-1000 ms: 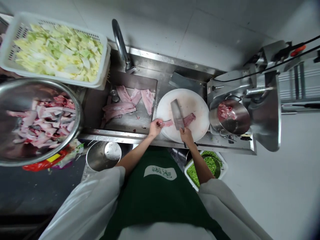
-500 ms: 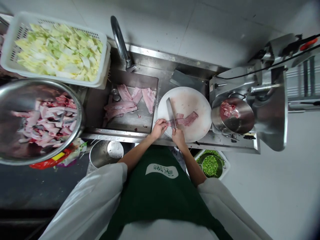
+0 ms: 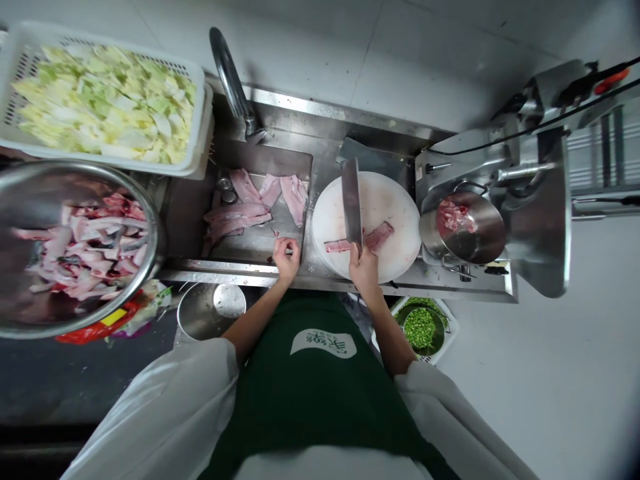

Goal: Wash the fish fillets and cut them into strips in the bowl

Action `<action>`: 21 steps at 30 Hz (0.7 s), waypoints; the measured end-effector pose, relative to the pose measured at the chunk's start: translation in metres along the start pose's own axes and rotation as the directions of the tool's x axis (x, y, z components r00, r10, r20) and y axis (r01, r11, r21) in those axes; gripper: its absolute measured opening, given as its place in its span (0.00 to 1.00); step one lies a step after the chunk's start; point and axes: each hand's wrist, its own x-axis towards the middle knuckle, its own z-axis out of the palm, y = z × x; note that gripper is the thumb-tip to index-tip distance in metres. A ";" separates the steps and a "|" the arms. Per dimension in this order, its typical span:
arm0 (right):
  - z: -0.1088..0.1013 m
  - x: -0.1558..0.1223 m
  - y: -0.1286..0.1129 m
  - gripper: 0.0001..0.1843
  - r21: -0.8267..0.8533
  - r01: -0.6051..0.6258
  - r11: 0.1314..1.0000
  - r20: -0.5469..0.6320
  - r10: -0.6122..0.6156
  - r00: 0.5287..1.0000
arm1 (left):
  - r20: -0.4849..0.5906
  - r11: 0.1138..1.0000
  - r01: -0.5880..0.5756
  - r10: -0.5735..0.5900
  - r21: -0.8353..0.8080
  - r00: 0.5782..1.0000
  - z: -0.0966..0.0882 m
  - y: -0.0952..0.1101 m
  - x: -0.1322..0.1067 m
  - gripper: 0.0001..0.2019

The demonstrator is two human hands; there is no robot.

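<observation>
My right hand point(image 3: 365, 272) is wrapped round the handle of a cleaver point(image 3: 351, 200). The broad blade stands over the round white cutting board point(image 3: 330, 200), crossing the pinkish piece of fish point(image 3: 377, 237). A narrower strip of fish point(image 3: 337, 246) lies left of the blade. Over the front right corner of the sink point(image 3: 260, 250) is my left hand point(image 3: 287, 259), fingers curled in a pinch; whatever is between them is too small to make out. Several pale fish fillets point(image 3: 237, 217) lie in the sink, beyond that hand.
A large steel bowl of cut fish point(image 3: 100, 233) and a white basket of chopped cabbage point(image 3: 115, 107) stand left. The tap point(image 3: 233, 77) rises behind the sink. Right of the board is a steel pot with meat point(image 3: 470, 230), beside a slicing machine point(image 3: 540, 213). Chopped greens point(image 3: 420, 330) sit below.
My left hand has left the fish on the board and moved left over the sink. The cleaver has shifted slightly right and up, its blade now more upright in view.
</observation>
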 end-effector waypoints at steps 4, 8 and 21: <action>-0.016 0.002 0.017 0.28 0.003 -0.074 0.997 -0.063 0.074 0.995 | 0.180 0.987 -0.159 0.155 0.011 0.971 0.004 0.003 -0.009 0.07; -0.041 0.005 0.076 0.24 0.079 -0.277 0.958 -0.057 0.281 0.958 | 0.673 0.893 -0.443 0.375 -0.077 0.638 0.039 0.012 -0.005 0.13; -0.044 -0.064 0.174 0.30 0.609 -0.664 0.435 0.426 0.527 0.735 | 0.640 0.945 -0.297 0.315 -0.140 0.701 0.202 0.060 0.021 0.28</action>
